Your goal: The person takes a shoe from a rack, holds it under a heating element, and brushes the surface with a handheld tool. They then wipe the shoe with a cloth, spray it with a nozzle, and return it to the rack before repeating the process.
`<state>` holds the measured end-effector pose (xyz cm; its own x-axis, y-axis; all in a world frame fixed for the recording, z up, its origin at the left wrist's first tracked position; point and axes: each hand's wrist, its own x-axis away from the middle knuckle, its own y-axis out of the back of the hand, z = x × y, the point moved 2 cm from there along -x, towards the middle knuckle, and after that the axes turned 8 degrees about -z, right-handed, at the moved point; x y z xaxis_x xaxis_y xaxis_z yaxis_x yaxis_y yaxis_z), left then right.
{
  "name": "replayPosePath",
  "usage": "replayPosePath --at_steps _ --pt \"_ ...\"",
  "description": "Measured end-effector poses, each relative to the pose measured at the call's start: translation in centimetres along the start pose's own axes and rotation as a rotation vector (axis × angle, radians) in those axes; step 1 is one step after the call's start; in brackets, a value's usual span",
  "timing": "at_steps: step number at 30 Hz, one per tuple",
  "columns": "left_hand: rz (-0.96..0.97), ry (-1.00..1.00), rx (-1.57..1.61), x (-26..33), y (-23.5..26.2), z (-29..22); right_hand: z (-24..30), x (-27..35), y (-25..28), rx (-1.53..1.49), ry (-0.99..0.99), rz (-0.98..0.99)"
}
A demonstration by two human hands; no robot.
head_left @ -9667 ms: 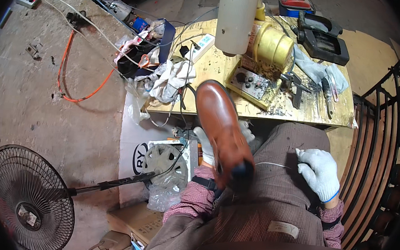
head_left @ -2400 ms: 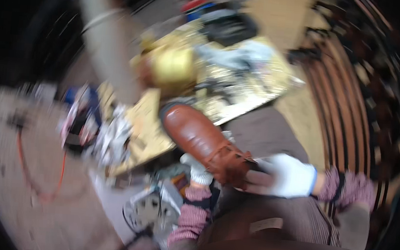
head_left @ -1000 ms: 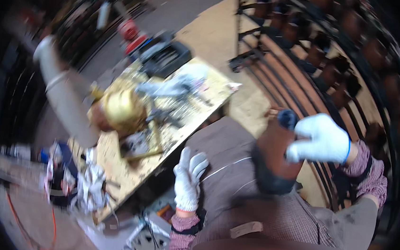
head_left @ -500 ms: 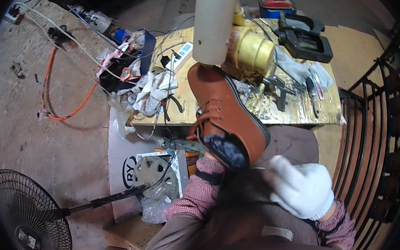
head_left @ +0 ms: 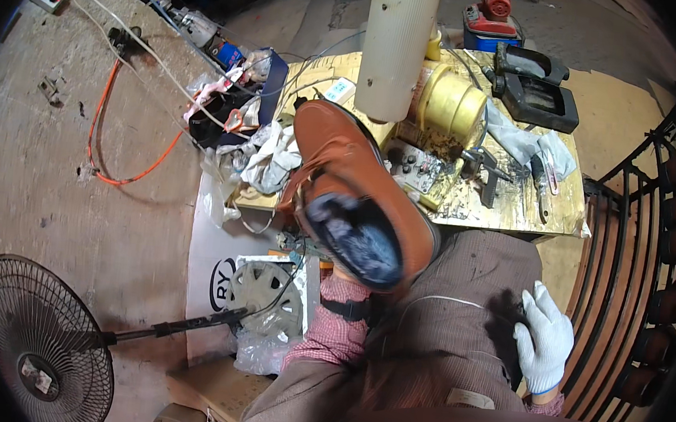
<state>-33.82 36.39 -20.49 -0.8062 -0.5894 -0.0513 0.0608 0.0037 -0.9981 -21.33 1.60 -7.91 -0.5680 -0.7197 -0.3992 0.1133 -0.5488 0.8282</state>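
Right hand (head_left: 544,337) dropped from boot (head_left: 356,188) to lap at 4 o'clock, fingers loose, empty. Left hand hidden inside boot; grip unreadable. Step: holding boot over counter (head_left: 546,217) for inspection. Next: right hand regrasp.

I am seeing a tan-brown boot (head_left: 342,163) with dark blue lining, a white glove on my right hand (head_left: 544,341), brown pinstriped trousers (head_left: 440,332), and a red-checked sleeve (head_left: 335,331).

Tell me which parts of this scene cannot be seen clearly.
Head view:
- Left hand: hidden inside the brown leather boot; grip cannot be told.
- Boot's sole: blurred near the heel.
- Right hand, white-gloved: rests on the lap, palm side hidden.
- Small tools on the workbench: too small to identify.
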Motion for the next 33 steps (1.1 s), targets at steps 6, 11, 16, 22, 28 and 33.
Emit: replayPosePath --at_steps 6,11,16,22,28,33 --pt "-0.477 -0.198 -0.835 1.4 -6.0 2.2 0.7 -2.1 -0.9 -0.078 0.081 -0.005" --pt "-0.523 -0.194 -0.856 -0.7 -7.5 2.2 1.0 -2.2 -1.1 -0.063 0.096 0.014" --pt "-0.545 -0.266 -0.981 -2.6 -6.0 0.5 -0.3 -0.6 -1.7 -0.057 0.022 0.005" --pt "-0.587 -0.618 -1.202 -5.0 -8.6 -1.4 -1.7 -0.9 -2.2 -0.073 -0.029 0.069" --pt "-0.612 -0.818 -1.381 -8.8 -13.9 -0.2 -1.9 -3.3 -2.7 -0.071 0.094 0.042" --pt "-0.613 -0.784 -1.395 -9.9 -13.8 -1.1 -0.5 -5.6 -3.3 -0.059 0.18 0.098"
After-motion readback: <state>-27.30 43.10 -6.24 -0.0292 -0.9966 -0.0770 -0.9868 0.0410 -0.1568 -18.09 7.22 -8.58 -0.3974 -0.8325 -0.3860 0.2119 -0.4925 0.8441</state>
